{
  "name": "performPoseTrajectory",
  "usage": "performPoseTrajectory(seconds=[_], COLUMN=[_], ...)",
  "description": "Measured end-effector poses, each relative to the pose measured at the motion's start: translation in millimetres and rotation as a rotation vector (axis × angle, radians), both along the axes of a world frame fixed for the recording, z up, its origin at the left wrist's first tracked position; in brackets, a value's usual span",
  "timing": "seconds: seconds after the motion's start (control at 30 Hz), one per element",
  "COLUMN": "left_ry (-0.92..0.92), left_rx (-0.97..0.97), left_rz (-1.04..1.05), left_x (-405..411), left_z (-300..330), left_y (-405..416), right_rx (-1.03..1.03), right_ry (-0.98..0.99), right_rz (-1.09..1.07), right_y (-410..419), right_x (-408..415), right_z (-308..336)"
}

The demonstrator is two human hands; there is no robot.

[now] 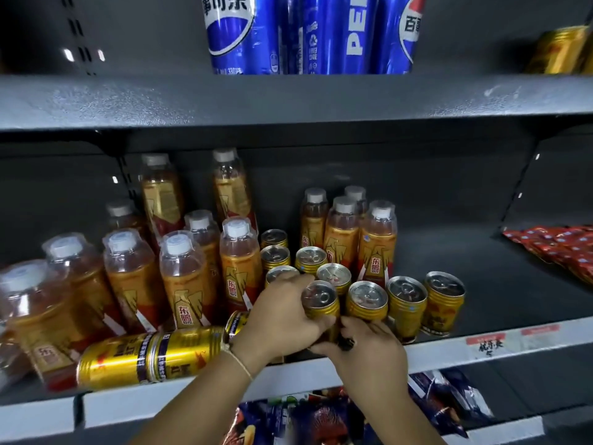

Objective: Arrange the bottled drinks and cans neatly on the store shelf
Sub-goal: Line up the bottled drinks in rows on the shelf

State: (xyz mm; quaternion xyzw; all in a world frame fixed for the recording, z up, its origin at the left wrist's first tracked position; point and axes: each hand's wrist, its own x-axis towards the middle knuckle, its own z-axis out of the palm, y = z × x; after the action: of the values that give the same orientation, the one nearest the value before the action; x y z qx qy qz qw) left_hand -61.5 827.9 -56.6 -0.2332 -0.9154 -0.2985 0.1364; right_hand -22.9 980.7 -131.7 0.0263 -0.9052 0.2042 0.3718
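at the front edge of the shelf [449, 351], the left hand [282, 319] and right hand [369, 348] both curl their fingers around one upright gold can [321, 300], standing just left of three like cans [407, 303], bottles [186, 277] behind.

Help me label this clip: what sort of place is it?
Most likely a shop's drinks aisle. Dark metal shelving carries a price-tag strip on its front edge, with many identical bottles, gold cans and blue cola cans stocked in rows.
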Motion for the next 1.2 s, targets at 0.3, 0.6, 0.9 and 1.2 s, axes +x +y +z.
performPoseTrajectory(seconds=[0.3, 0.6, 0.9, 1.2], left_ry=[-0.011, 0.078, 0.231, 0.118], left_rx=[-0.125, -0.087, -0.093, -0.171], left_rz=[0.096, 0.085, 0.06, -0.025], left_x=[4, 10, -4, -39], left_z=[-13, -18, 15, 40], left_y=[-3, -4, -1, 32], right_rx=[-0.032, -0.04, -0.166, -0.133], right_ry=[0.034, -0.063, 0.051, -0.096], right_rz=[0.092, 0.175, 0.237, 0.052], right_y=[15, 13, 20, 62], right_x=[-1, 9, 6, -44], right_z=[-3, 1, 48, 107])
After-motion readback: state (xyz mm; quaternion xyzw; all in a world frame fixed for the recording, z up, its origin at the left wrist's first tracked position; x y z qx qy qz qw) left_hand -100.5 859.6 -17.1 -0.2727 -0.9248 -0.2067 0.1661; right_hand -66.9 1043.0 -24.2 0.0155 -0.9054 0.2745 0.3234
